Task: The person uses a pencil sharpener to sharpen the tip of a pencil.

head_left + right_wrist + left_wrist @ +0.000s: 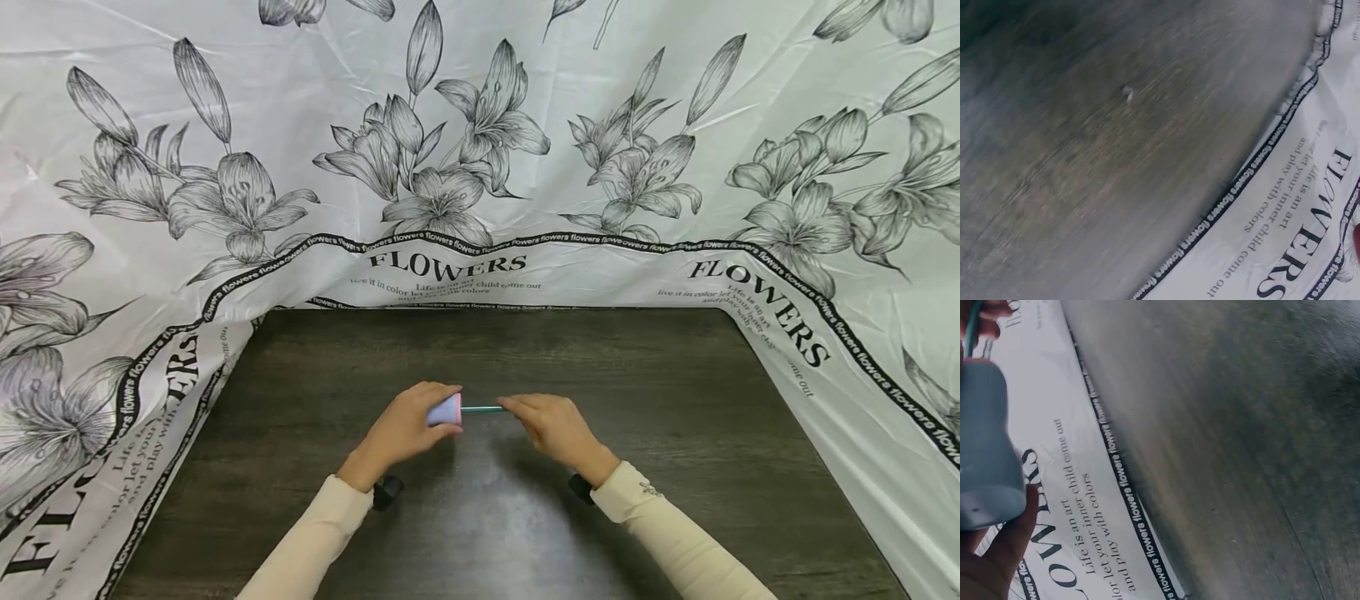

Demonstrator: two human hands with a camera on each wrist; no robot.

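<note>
My left hand [408,425] grips a small lavender pencil sharpener [444,410] with a pink rim at its right end. Seen from the left wrist, the sharpener [985,440] has a rounded body with a slight waist, and a finger and palm lie around its lower part. A thin teal pencil [482,409] runs level from the pink end across to my right hand [551,425], whose fingertips pinch its far end. The pencil's other tip is hidden at the sharpener. Only a sliver of a finger [1357,240] enters the right wrist view.
Both hands are above a dark wood-grain table [637,358]. A white cloth [615,183] printed with black flowers and lettering hangs behind it and along its sides. A small pale speck [1127,92] lies on the tabletop in the right wrist view.
</note>
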